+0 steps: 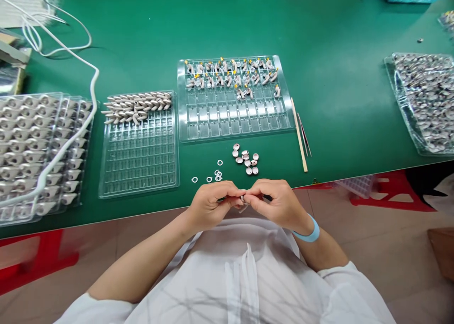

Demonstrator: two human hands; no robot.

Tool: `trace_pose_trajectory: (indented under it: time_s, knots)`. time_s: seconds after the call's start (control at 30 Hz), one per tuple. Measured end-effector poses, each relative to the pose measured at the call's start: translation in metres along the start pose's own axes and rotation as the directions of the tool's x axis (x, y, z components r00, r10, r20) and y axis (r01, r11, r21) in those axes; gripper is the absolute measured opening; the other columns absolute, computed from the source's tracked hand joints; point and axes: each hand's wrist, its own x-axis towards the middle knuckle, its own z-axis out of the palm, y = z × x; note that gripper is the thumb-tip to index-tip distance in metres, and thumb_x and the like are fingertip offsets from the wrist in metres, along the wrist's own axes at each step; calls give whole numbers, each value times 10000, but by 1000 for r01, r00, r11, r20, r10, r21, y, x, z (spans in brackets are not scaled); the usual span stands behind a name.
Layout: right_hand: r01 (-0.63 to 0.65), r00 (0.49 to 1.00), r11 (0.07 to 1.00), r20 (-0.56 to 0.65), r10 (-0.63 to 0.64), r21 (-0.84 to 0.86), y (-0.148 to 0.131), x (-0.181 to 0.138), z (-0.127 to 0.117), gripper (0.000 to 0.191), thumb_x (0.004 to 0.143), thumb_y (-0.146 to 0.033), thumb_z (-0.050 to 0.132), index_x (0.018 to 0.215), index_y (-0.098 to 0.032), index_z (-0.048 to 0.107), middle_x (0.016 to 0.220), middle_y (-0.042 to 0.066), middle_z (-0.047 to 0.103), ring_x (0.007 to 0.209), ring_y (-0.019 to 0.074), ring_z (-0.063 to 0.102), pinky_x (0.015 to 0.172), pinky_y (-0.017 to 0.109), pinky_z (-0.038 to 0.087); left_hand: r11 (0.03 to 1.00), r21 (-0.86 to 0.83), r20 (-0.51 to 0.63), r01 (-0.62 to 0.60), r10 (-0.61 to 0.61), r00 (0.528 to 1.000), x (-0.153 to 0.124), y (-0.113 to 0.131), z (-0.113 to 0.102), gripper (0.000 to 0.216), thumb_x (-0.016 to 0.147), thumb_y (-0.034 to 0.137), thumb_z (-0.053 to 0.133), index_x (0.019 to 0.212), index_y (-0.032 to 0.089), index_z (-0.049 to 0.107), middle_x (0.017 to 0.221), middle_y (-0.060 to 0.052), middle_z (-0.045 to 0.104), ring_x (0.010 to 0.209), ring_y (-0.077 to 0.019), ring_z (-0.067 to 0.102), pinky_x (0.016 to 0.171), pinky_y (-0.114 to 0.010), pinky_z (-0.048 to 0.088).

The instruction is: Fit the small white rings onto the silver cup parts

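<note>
My left hand [217, 202] and my right hand [278, 203] meet just past the table's front edge, thumbs and fingertips pinched together. Between them is a small silvery earbud-like part [243, 208], mostly hidden by the fingers, with a short stem pointing down. Just beyond my fingers lie several round metallic caps [247, 163] in a loose cluster. To their left are several thin white rings [217, 173]. A clear compartment tray [227, 99] behind them carries rows of small curved parts with yellow tips [220, 80].
Left of centre sits a clear tray [142, 158] with curved metallic pieces in its back rows. Stacked trays of housings [31, 144] and a white cable [92, 90] occupy the far left. A wooden stick [299, 135] and tweezers [304, 135] lie right; farther right is a tray of metallic parts [425, 101].
</note>
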Motion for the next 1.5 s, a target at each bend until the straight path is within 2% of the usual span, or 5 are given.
trace_pose_trajectory:
  time_s: [0.23, 0.4, 0.57, 0.73, 1.5]
  knots:
    - [30, 998, 993, -45, -35, -113, 3, 6, 3, 174, 886, -181, 563, 745, -181, 664, 639, -1, 619, 591, 111, 523, 568, 254, 426, 991, 69, -69, 113, -108, 992, 2, -2, 3, 172, 884, 202, 579, 972, 187, 725, 740, -54, 726, 677, -155, 672, 657, -271, 567]
    - [50, 968, 983, -234, -91, -177, -2, 5, 2, 91, 896, -217, 576, 931, -207, 659, 821, 35, 632, 765, 156, 570, 700, 308, 492, 938, -171, -191, 301, -332, 924, 10, 14, 11, 220, 840, 288, 663, 1005, 146, 696, 893, -73, 744, 712, -169, 711, 679, -267, 604]
    - [-70, 963, 988, -250, 103, 140, 4, -6, 1, 416, 844, -323, 669, 1234, -245, 549, 1050, 65, 601, 858, 163, 606, 758, 324, 543, 894, -305, -191, 329, -396, 898, 13, 25, 11, 228, 827, 299, 685, 985, 135, 677, 848, -64, 748, 690, -165, 709, 666, -266, 607]
    - [-157, 958, 925, -175, 228, 345, 9, -11, 10, 253, 867, -329, 648, 1087, -208, 611, 913, 39, 674, 801, 153, 655, 751, 314, 560, 867, -365, -160, 340, -418, 894, 13, 21, 16, 199, 828, 279, 689, 979, 150, 678, 883, -57, 747, 715, -149, 699, 686, -252, 606]
    - [-4, 966, 995, -257, -21, -97, 1, -9, 1, 338, 858, -156, 601, 1184, -243, 580, 974, 36, 637, 790, 139, 631, 743, 301, 558, 787, -419, -94, 453, -534, 840, 22, 19, 20, 201, 743, 288, 736, 860, 131, 690, 813, -42, 708, 697, -144, 664, 671, -279, 601]
